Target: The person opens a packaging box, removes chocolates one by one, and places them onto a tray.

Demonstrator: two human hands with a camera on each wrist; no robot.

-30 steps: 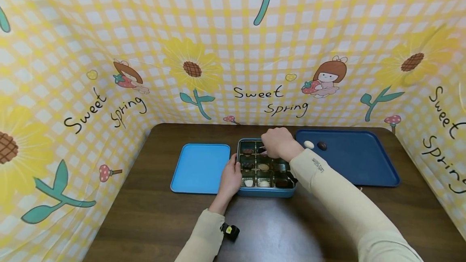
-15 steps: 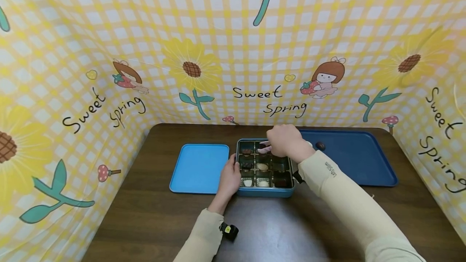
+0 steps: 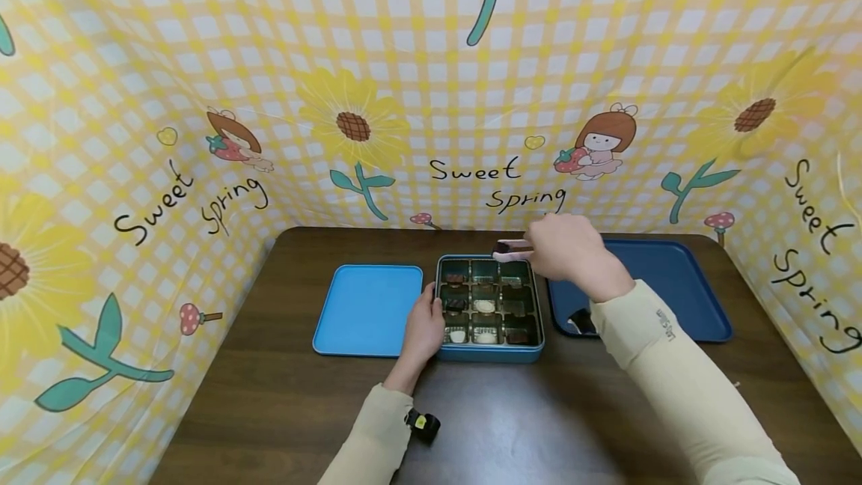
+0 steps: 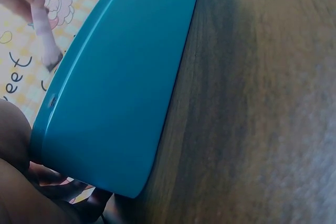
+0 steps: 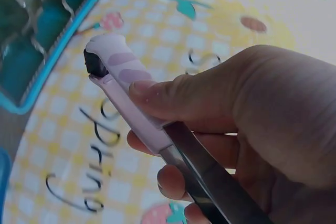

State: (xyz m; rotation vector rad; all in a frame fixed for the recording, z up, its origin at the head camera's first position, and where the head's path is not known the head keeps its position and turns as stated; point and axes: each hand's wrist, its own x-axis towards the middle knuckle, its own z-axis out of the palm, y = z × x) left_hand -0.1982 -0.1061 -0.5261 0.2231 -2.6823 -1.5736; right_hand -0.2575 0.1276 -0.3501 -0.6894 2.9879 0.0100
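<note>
Dark chocolate (image 5: 94, 65) sits in tweezers (image 5: 143, 121) pinched by the right grip (image 3: 571, 251), the left grip (image 3: 424, 329) holding the box (image 3: 491, 353).

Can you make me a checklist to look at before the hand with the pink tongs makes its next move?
1. Right hand holding the pink-tipped tongs: ok.
2. Dark piece between the tips: ok.
3. Piece squeezed tightly enough: cannot tell, pictures don't show force.
4. Left hand on the side of the box: ok.
5. Piece over the dark blue tray, if it's going there: not ok, in the head view it shows by the box's back edge.
6. Whole tray visible: not ok, the right hand and sleeve hide part.
</note>
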